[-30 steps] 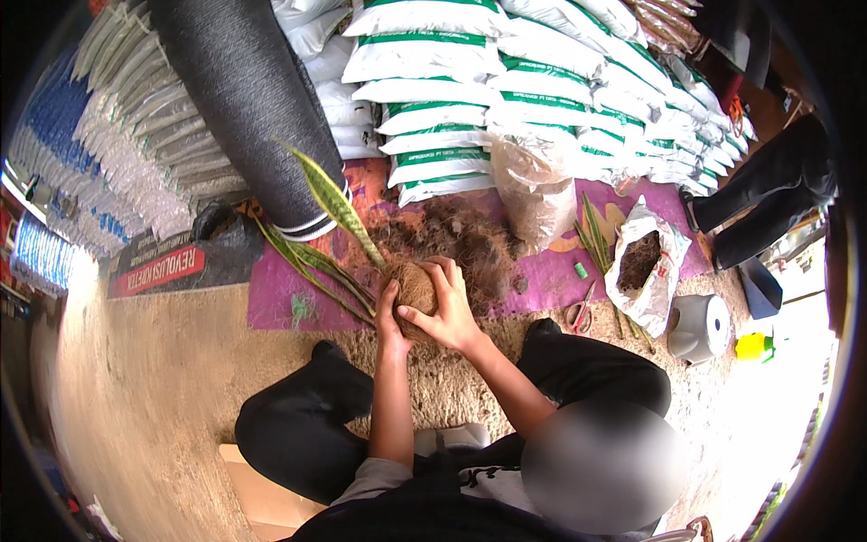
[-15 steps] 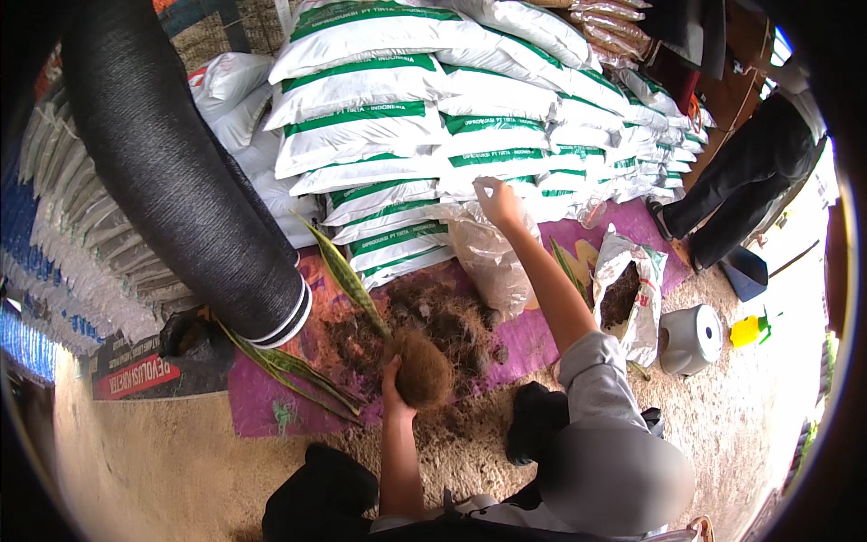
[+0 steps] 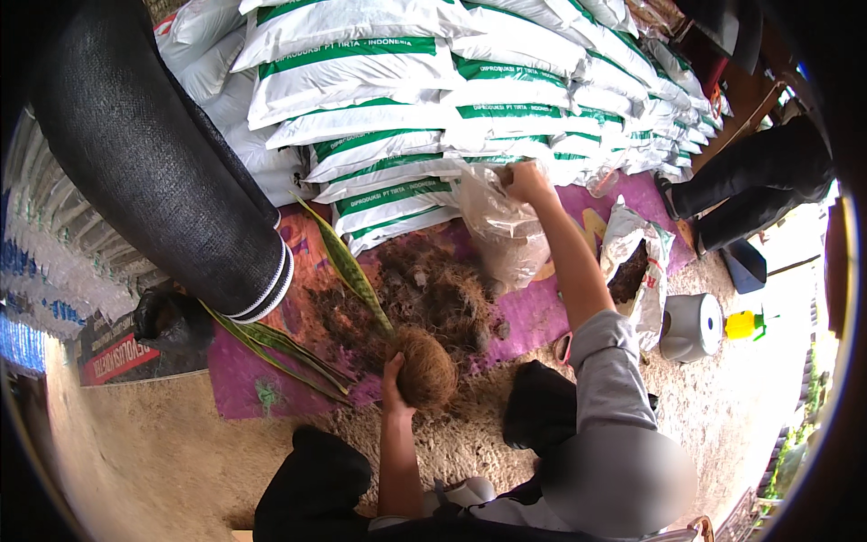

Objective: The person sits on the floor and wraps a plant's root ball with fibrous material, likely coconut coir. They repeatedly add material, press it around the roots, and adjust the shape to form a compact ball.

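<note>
In my left hand (image 3: 392, 384) is a brown, fibrous coconut-husk ball (image 3: 426, 369), gripped from its left side. A long green, yellow-edged snake plant leaf (image 3: 348, 266) stands up from behind the ball's upper left and seems to grow out of it. My right hand (image 3: 528, 182) reaches far forward, its fingers closed at the mouth of a clear plastic bag (image 3: 515, 244) with brownish contents. Between the bag and the ball lies a heap of loose coconut fibre (image 3: 442, 289). More snake plant leaves (image 3: 280, 348) rest to the left.
Stacked white-and-green sacks (image 3: 352, 77) form a wall ahead. A large black net roll (image 3: 153, 163) leans in from the left above a black plastic bag (image 3: 172, 321). On the right are an open white sack (image 3: 632, 271), a grey stool (image 3: 692, 327), a yellow spray bottle (image 3: 742, 325) and another person's legs (image 3: 759, 185).
My right hand has come down from above the plastic bag and closed at its mouth. My left hand still holds the fibre ball. The whole view has shifted slightly.
</note>
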A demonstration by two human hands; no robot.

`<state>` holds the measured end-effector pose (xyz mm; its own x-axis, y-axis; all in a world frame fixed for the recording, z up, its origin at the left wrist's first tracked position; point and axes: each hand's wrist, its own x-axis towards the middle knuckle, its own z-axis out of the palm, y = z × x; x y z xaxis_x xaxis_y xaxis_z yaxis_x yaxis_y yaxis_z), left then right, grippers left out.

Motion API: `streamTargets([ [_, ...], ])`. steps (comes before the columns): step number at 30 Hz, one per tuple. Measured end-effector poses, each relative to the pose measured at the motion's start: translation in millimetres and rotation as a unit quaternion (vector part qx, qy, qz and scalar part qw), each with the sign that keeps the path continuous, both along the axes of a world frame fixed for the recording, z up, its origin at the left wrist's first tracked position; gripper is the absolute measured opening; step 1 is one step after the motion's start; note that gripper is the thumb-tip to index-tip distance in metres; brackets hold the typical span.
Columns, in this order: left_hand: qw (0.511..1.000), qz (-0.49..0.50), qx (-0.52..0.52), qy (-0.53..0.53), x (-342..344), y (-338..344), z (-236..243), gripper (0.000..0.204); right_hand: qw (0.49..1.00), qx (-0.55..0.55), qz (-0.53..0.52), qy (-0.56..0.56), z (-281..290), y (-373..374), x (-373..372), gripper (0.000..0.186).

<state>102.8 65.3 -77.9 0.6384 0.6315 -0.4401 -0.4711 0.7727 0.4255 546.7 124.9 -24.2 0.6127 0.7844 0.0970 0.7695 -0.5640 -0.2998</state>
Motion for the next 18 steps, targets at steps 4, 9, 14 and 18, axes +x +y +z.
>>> streamTargets([
  [4,0.999,-0.005,-0.021,-0.032,2,-3,-9,0.050,0.992,0.127,0.008,-0.007,50,-16,27,0.062],
  [9,1.000,-0.004,-0.020,-0.016,1,-9,14,0.051,0.974,0.207,-0.036,0.087,100,-32,22,0.064],
  [14,1.000,0.006,0.000,-0.004,4,-13,32,0.052,0.966,0.255,-0.032,0.010,119,-47,13,0.052],
  [18,1.000,0.012,0.015,-0.007,8,-16,44,0.054,0.921,0.377,-0.097,-0.001,139,-52,12,0.042],
])
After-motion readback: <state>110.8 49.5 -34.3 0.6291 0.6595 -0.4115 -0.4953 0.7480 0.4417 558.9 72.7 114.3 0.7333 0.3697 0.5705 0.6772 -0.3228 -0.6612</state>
